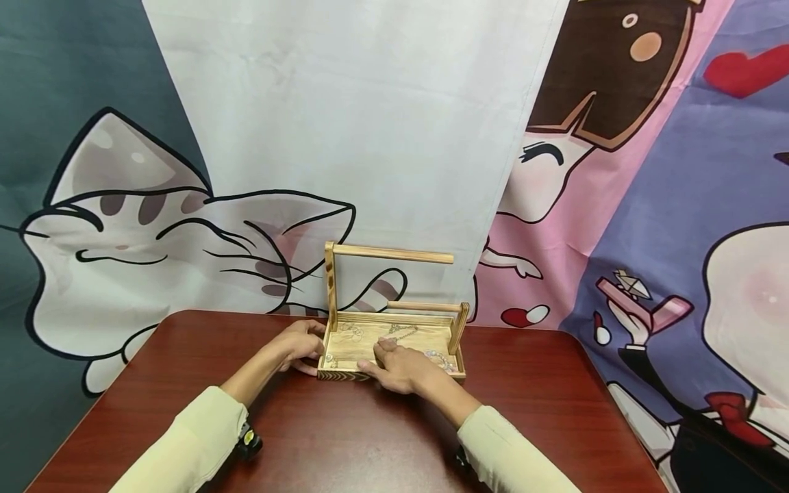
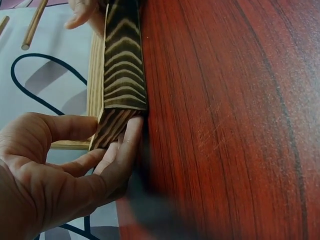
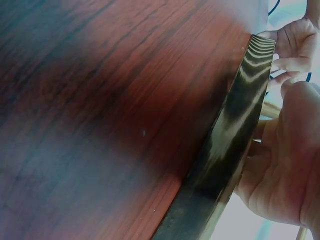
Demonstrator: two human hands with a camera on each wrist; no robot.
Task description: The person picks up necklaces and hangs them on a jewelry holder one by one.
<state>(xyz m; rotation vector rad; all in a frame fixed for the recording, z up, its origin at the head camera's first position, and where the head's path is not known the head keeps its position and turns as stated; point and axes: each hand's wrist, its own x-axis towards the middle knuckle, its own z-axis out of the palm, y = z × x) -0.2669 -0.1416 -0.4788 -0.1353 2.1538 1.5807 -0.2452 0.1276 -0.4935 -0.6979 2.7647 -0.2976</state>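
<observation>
A pale wooden jewelry stand (image 1: 366, 346), a shallow tray with two hanging bars, stands on the table. My left hand (image 1: 302, 346) grips its left end; in the left wrist view one finger lies on the rim of the striped end and others reach low beside it. My right hand (image 1: 401, 366) reaches over the front wall (image 3: 230, 135) into the tray, thumb spread from the fingers; its fingertips are partly hidden there. Just behind those fingers lies a chain necklace (image 1: 403, 332). A beaded bracelet (image 1: 439, 359) lies at the right, partly covered by the right hand.
A thin chain (image 1: 351, 332) lies at the tray's back left and small jewelry pieces (image 1: 331, 360) at its front left. The taller bar (image 1: 394, 254) and the lower bar (image 1: 425, 306) rise over the tray. Behind the red-brown table (image 1: 345, 438) hangs a printed cloth (image 1: 370, 123).
</observation>
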